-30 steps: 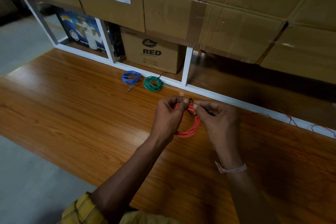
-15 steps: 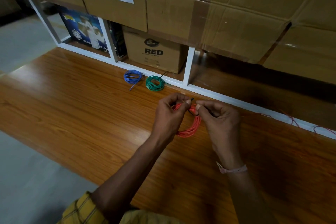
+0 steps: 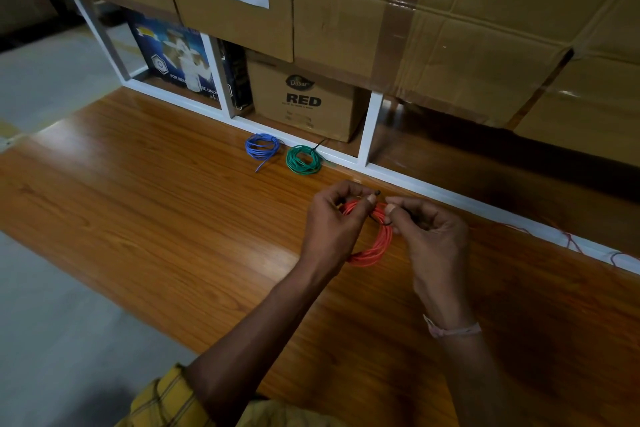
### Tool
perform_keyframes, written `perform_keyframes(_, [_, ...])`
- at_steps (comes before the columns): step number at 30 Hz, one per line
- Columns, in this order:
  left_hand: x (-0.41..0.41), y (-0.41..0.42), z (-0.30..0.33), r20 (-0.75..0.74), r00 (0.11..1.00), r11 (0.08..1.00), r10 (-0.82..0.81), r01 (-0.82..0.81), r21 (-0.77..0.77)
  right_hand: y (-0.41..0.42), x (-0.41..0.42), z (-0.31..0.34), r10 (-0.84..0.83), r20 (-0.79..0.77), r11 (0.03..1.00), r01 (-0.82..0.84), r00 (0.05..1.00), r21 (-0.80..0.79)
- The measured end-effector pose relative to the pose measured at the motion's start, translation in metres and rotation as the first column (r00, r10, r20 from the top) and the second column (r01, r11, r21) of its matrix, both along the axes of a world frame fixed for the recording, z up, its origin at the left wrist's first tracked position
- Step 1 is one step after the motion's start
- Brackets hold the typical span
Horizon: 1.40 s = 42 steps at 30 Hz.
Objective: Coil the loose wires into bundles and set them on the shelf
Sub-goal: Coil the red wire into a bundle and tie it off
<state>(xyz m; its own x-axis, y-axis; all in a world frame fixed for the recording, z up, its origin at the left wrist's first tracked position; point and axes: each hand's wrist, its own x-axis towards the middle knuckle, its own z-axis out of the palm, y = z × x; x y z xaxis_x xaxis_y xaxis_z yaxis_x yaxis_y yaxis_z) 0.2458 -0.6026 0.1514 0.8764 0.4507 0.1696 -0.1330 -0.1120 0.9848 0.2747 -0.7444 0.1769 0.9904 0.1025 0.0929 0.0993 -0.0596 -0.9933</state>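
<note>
head view is showing both hands at frame centre pinching the top of an orange wire coil (image 3: 375, 246) above the wooden shelf (image 3: 156, 204); the left hand (image 3: 334, 229) and right hand (image 3: 433, 239) are curling their fingers round a thin dark tie. blue coil (image 3: 262, 147) and green coil (image 3: 303, 159) are lying just beyond.

Orange coil (image 3: 375, 246), green coil (image 3: 303, 159), blue coil (image 3: 262, 147).

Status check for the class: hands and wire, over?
Both hands pinching red coil, tying it. Blue coil, green coil done. Nothing blocking.
</note>
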Motion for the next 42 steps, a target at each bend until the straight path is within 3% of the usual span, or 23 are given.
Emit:
perform_keyframes(19, [-0.004, 0.005, 0.0, -0.012, 0.998, 0.995, -0.055, 0.055, 0.088, -0.001, 0.0, -0.001, 0.04, 0.018, 0.999, -0.04, 0.999, -0.016])
perform_keyframes(30, [-0.004, 0.009, -0.001, -0.03, 0.998, 0.995, -0.061, 0.064, 0.081, -0.001, 0.0, -0.013, -0.002, -0.072, 0.999, 0.005, 0.997, 0.048])
perform_keyframes(39, [-0.007, 0.017, -0.005, -0.079, 0.982, 0.967, -0.172, 0.184, 0.176, -0.005, 0.0, -0.01, 0.05, -0.074, 0.997, -0.045, 0.996, 0.065])
perform_keyframes(42, [-0.007, 0.022, -0.007, -0.08, 0.979, 0.968, -0.187, 0.197, 0.152, -0.012, 0.004, -0.005, 0.068, -0.073, 0.998, -0.068, 0.995, -0.005])
